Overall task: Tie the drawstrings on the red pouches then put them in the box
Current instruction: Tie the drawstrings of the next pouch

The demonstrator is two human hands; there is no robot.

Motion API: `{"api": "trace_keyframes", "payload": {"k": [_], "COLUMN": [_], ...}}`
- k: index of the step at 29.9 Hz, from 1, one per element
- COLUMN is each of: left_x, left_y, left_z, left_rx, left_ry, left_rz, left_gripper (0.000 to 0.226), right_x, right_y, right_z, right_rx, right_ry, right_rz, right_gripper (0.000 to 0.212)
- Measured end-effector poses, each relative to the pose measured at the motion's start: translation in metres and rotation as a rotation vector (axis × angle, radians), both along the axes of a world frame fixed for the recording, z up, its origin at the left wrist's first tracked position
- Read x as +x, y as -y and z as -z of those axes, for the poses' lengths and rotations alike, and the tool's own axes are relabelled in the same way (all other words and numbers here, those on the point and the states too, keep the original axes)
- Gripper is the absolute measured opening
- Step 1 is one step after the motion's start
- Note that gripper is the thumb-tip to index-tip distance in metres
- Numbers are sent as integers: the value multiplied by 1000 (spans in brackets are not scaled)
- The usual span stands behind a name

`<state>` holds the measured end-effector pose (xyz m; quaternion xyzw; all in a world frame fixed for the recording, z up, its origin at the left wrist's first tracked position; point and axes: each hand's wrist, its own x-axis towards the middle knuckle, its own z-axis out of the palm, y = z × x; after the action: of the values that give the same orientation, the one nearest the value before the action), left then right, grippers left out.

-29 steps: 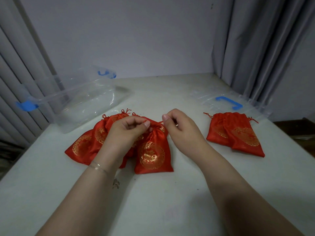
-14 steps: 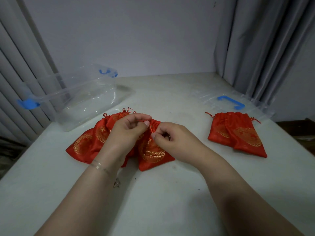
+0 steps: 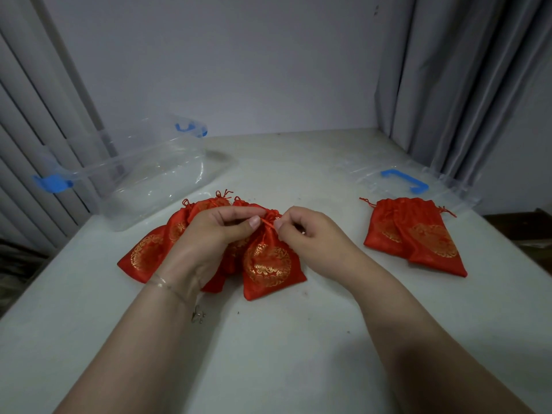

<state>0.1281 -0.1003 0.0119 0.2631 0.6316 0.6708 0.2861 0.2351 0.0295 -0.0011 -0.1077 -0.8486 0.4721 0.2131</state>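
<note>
Both hands work at mid-table: the left hand (image 3: pixel 221 231) and right hand (image 3: pixel 304 231) each pinch the drawstring (image 3: pixel 266 223) at the gathered neck of a red pouch (image 3: pixel 268 264). The clear box (image 3: pixel 143 177) stands far left.

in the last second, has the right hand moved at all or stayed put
Yes. The right hand has moved left, away from the two pouches lying on the right, closing in on the left hand at the neck of the middle pouch.
</note>
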Motion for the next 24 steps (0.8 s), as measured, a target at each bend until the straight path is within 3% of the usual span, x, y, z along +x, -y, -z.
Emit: {"api": "trace_keyframes", "payload": {"k": [5,11,13,14,18,22,24], "left_x": [-3,-1,2,3,10,12,12], "left_y": [0,2,2,1,-4,-7,-6], "left_z": [2,0,-1,-2,0,5,6], "left_rx": [-28,-37,-25,-5,55,14,-44], "left_ry": [8,-120,-147,-141,-130,-321,-479], "left_rz": [-53,-27,2,19,57,-23,-83], "left_gripper": [19,15,17,17,20,17,17], "right_x": [2,0,0,-1,-4,-7,-9], "right_y": [-1,-11,-11,-12,-9,-9,-9], "right_z": [0,2,0,0,0,4,7], "right_rx": [33,108,28,-34,-199,-292,-234], "right_ry": [17,-39,-137,-149,-23,7,-19], "right_rz": [-76,111,117,70,-56,13,56], "right_gripper": [23,18,6,16,15,22,22]}}
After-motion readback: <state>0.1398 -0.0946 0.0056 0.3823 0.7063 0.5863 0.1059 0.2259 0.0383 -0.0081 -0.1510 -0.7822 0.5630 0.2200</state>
